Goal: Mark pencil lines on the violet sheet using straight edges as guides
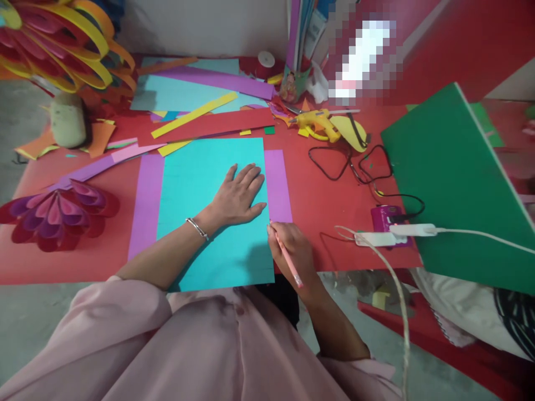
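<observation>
Pale pink shirt cloth fills the bottom of my view, nearest the head camera. Just beyond it, the turquoise sheet lies flat on the worktop, its near edge seeming to reach slightly past the worktop's rim. I judge it very light and thin, with a little spring, like card or heavy paper: apt to slide over what lies beneath, and quick to crease if pinched mid-panel. I would lift it by two opposite edges, or steady it under a broad palm. My left grip has that posture: spread wide, palm down towards the sheet's right edge, clasping nothing. My right grip is curled narrowly round a pink pencil, whose tip is at or just beside that edge; I cannot tell whether it touches paper. I expect the pencil to be light and rigid with a fragile point, best pinched on its barrel just above the tip. Purple paper shows on both sides of the turquoise sheet; whether one piece runs underneath, I cannot see. Farther out, a yellow glue gun lies beyond the right grip, and a paper flower on the left has curled petals that would probably crush easily.
</observation>
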Demonstrator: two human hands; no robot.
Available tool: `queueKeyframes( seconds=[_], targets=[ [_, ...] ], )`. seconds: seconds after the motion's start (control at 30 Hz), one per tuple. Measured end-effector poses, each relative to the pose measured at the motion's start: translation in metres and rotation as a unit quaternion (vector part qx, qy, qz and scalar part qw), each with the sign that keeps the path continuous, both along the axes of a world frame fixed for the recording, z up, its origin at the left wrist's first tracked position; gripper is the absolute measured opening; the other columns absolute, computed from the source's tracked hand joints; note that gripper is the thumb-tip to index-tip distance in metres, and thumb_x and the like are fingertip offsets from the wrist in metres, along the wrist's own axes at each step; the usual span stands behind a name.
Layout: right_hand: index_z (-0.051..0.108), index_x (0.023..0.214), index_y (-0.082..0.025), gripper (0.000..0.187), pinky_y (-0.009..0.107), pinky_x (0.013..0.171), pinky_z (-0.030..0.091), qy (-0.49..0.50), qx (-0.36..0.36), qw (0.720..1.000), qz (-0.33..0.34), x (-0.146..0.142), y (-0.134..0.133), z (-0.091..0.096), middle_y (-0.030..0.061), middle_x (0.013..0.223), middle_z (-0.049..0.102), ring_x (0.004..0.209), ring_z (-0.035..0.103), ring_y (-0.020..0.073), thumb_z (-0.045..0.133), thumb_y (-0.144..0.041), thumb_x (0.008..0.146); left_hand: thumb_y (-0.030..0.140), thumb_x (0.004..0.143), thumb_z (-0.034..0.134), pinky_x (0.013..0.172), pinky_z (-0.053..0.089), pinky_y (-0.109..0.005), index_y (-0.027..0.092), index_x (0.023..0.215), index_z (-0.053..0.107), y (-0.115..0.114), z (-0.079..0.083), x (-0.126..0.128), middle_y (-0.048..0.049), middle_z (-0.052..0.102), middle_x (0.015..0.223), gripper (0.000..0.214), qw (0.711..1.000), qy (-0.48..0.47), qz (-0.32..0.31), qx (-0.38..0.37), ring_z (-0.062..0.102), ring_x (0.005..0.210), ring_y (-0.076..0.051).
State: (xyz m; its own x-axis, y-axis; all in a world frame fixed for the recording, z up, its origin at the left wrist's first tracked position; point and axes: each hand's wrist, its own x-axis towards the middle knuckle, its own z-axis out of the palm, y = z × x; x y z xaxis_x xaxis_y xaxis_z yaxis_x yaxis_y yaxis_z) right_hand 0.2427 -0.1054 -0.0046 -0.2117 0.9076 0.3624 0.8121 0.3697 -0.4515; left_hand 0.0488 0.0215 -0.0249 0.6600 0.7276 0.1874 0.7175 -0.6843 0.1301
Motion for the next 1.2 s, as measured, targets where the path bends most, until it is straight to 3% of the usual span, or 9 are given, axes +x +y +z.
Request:
queueKeyframes(
  seconds=[0.27, 0.6, 0.93, 1.2],
  targets=[
    [0.063, 0.094, -0.021, 0.024, 0.031, 0.08, 0.047, 0.002, -0.027, 1.0, 0.007, 0.0, 0.025, 0.005, 0.006, 0.085, 0.072, 0.082, 0.067, 0.0191, 0.047, -0.024, 0.111, 0.063, 0.104, 0.041, 0.131, 0.015, -0.061, 0.015, 0.153, 0.044, 0.001, -0.001, -0.001, -0.0204, 0.046, 0.163, 0.069, 1.0, -0.006, -0.003, 0.002, 0.036, 0.157, -0.038],
    [0.065, 0.091, -0.02, 0.033, 0.029, 0.076, 0.045, 0.008, -0.027, 0.999, 0.016, 0.001, 0.108, -0.005, 0.007, 0.088, 0.075, 0.082, 0.068, 0.019, 0.042, -0.031, 0.112, 0.062, 0.103, 0.041, 0.131, 0.013, -0.06, 0.016, 0.152, 0.045, 0.001, -0.003, -0.001, -0.0196, 0.047, 0.163, 0.068, 1.0, -0.018, -0.003, 0.003, 0.035, 0.158, -0.037],
    [0.069, 0.1, -0.019, 0.03, 0.03, 0.072, 0.04, -0.023, -0.064, 0.997, -0.048, -0.009, 0.181, -0.005, 0.0102, 0.094, 0.078, 0.086, 0.07, 0.0221, 0.044, -0.032, 0.11, 0.061, 0.103, 0.044, 0.13, 0.014, -0.063, 0.013, 0.157, 0.043, 0.0, -0.001, 0.001, -0.0217, 0.046, 0.164, 0.072, 1.0, -0.002, 0.005, 0.0, 0.036, 0.157, -0.039],
    [0.07, 0.098, -0.018, 0.032, 0.031, 0.071, 0.038, -0.019, -0.046, 0.996, -0.069, -0.012, 0.208, -0.01, 0.0106, 0.091, 0.078, 0.083, 0.068, 0.0227, 0.043, -0.032, 0.109, 0.061, 0.102, 0.046, 0.13, 0.016, -0.063, 0.012, 0.154, 0.046, -0.001, 0.0, 0.001, -0.0222, 0.046, 0.164, 0.07, 1.0, 0.008, 0.005, -0.004, 0.036, 0.158, -0.039]
  ],
)
